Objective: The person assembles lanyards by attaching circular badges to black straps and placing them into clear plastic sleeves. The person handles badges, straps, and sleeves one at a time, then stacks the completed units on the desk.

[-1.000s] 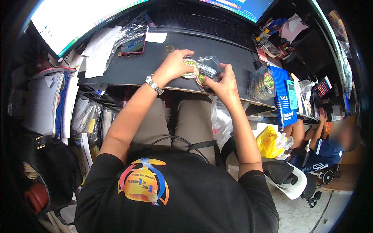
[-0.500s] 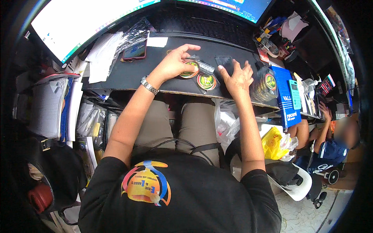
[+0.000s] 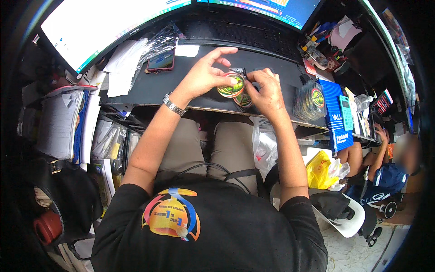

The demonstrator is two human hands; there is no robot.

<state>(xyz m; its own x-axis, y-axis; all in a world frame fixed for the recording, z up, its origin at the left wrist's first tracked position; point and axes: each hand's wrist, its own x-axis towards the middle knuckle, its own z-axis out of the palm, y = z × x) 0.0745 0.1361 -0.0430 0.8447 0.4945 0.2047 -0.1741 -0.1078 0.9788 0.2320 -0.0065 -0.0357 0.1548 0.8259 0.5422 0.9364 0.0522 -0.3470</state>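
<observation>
A round disc (image 3: pixel 233 84) with a green, gold and red face is held between the thumb and fingers of my left hand (image 3: pixel 209 75), its index finger stretched out above. My right hand (image 3: pixel 267 93) is closed in a pinch just right of this disc; what its fingertips hold is too small to make out. Below and between the hands, a second round disc (image 3: pixel 243 99) is partly covered. A black band with pale printing (image 3: pixel 237 70) shows behind the held disc. To the right stands a pile of similar discs in clear plastic (image 3: pixel 311 102).
A phone (image 3: pixel 161 61) and loose papers (image 3: pixel 124 68) lie at the desk's left. Behind are a keyboard (image 3: pixel 240 36) and two monitors. On the right sit a blue record book (image 3: pixel 334 115) and a teal calculator (image 3: pixel 345 113). Another person (image 3: pixel 385 174) sits at far right.
My right hand has moved left from the dark flat piece to the discs, and its fingers have closed. My left hand has lifted and tilted one disc.
</observation>
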